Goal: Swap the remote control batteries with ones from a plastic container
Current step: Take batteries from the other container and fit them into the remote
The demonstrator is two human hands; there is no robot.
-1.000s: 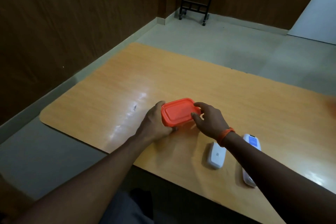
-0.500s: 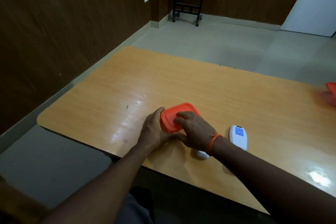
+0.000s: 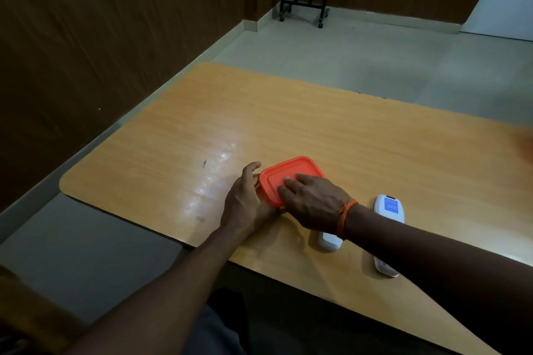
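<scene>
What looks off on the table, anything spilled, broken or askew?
Nothing spilled or broken. The orange container sits lidded under both hands. Only oddity: a small dark scuff on the table left of it. Two white remotes lie partly under the right forearm.

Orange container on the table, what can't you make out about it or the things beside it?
- Orange container, head view: contents hidden by its closed lid.
- Smaller white piece: far end under the right hand and wrist.
- Remote: middle crossed by the right forearm; label too small.
</scene>
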